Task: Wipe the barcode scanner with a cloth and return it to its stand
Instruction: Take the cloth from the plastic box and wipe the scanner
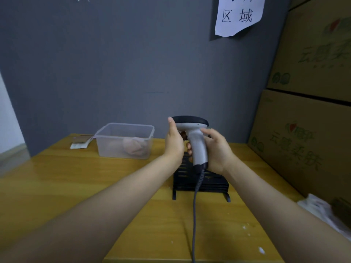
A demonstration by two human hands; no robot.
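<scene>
A grey barcode scanner [195, 137] with a black head stands upright above its black slotted stand [207, 182] on the wooden table. My left hand [173, 141] grips the left end of the scanner's head, thumb on top. My right hand [216, 150] wraps the handle from the right, fingers curled around its front. The scanner's grey cable [194, 215] hangs from the handle's base and runs toward the table's front edge. A pinkish cloth [133, 146] lies bunched inside a clear plastic box [114, 137] at the back left.
Stacked cardboard cartons [307, 114] wall off the right side. White crumpled plastic [321, 211] lies at the right edge. A small paper packet [80, 143] sits left of the box. A grey wall [114, 63] with a paper sign [239, 14] stands behind the wooden table [76, 183].
</scene>
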